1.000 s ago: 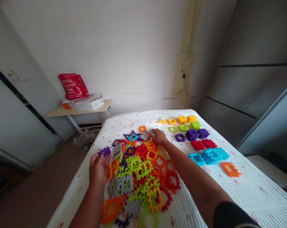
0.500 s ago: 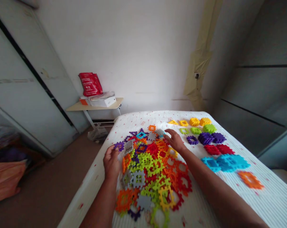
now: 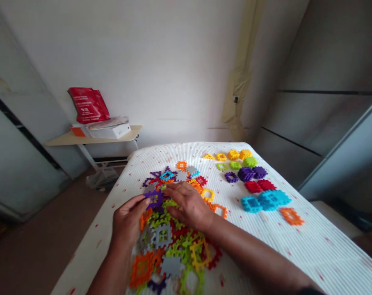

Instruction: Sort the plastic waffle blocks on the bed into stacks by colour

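My left hand [image 3: 128, 217] pinches the edge of a purple square interlocking tile [image 3: 155, 198] between thumb and fingers, over the left side of a mixed pile. My right hand [image 3: 188, 205] reaches across the middle of the pile, its thumb and fingers apart near the tile's right side; I cannot tell if it touches the tile. Under and around both hands lie lime green tiles [image 3: 182, 246], a grey window tile [image 3: 162, 235], an orange tile [image 3: 142, 269] and a yellow frame tile [image 3: 199, 255]. My right hand hides the pile's centre.
On the bed's right side, tiles lie grouped by colour: yellow [image 3: 233, 155], green [image 3: 249, 162], purple [image 3: 246, 174], red [image 3: 266, 185], blue [image 3: 270, 200], and one orange tile [image 3: 292, 216]. Beyond the bed [image 3: 321, 250], a small table [image 3: 62, 141] holds red packets [image 3: 89, 105] and a white box [image 3: 112, 131].
My right hand has moved left and nearer, from the pile's far right to its middle beside the purple tile. My left hand keeps the purple tile. The camera view has turned right.
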A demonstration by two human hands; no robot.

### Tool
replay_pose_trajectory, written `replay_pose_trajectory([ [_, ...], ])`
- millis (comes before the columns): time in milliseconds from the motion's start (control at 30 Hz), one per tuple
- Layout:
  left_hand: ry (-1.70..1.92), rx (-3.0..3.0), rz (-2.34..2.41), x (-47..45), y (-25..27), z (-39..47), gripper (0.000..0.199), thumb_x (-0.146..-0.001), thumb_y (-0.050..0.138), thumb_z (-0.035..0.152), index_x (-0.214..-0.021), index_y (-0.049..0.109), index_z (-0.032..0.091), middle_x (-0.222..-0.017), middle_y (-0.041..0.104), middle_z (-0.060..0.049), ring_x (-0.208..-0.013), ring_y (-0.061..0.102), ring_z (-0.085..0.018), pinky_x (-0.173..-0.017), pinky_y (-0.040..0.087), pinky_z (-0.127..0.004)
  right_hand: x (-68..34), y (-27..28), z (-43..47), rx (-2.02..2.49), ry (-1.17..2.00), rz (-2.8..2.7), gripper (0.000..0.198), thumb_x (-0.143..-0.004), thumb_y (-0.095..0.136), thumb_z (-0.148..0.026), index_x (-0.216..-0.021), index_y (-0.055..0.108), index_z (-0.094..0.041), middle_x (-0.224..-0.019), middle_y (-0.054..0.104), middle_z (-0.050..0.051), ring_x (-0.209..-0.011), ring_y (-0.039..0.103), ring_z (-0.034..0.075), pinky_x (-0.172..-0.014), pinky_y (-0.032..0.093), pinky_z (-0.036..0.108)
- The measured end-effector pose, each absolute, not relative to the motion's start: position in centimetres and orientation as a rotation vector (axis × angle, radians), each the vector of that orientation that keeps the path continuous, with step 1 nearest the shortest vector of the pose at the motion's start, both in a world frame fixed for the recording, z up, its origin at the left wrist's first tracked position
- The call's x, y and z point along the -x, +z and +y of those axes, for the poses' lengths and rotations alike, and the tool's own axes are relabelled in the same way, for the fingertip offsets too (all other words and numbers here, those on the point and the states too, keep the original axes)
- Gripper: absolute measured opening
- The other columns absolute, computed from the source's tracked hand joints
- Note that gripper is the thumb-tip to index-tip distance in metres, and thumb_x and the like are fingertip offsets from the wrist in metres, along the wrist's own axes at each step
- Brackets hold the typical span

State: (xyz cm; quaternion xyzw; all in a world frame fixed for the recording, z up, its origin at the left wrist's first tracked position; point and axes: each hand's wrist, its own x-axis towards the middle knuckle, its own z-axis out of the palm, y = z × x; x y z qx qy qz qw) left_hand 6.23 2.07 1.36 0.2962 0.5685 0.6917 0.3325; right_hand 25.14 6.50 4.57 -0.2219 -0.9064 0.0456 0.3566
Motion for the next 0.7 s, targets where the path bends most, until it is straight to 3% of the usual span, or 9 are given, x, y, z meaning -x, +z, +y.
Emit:
replay_pose_trajectory([
  [133, 1.63, -0.889, 1.439, -6.9, 0.7, 1.9, 0.035, -0.046, 0.081, 0.034, -0.073, 0.068, 0.014, -0.066, 0.067, 0.0, -0.059, 0.058, -0.013, -0.058, 0.047, -0.023, -23.9, 4.8, 5.6, 0.691, -0.03, -2.472, 0.059, -0.082, 0.059, -0.036, -0.134, 0.04, -0.014, -0.134, 0.048, 0.014, -0.114, 0.044, 0.027, -0.092, 0.041, 0.043],
  [500, 1.566, -0.974, 1.462, -8.9, 1.2, 1.9, 0.034, -0.048, 0.081, 0.039, -0.065, 0.067, 0.013, -0.058, 0.061, 0.001, -0.056, 0.052, -0.012, -0.053, 0.043, -0.021, -23.8, 4.9, 4.7, 0.767, -0.32, -2.461, 0.036, -0.095, 0.035, -0.024, -0.126, 0.047, -0.012, -0.125, 0.055, 0.014, -0.103, 0.048, 0.028, -0.084, 0.041, 0.046],
  [700, 1.508, -0.991, 1.507, -9.4, 2.5, 1.2, 0.047, -0.044, 0.08, 0.045, -0.079, 0.072, 0.017, -0.071, 0.071, -0.005, -0.071, 0.064, -0.022, -0.063, 0.051, -0.028, -26.4, 6.1, 6.5, 0.757, -0.198, -2.576, 0.035, -0.088, 0.05, -0.024, -0.12, 0.05, -0.013, -0.111, 0.062, 0.014, -0.094, 0.057, 0.025, -0.081, 0.044, 0.04],
])
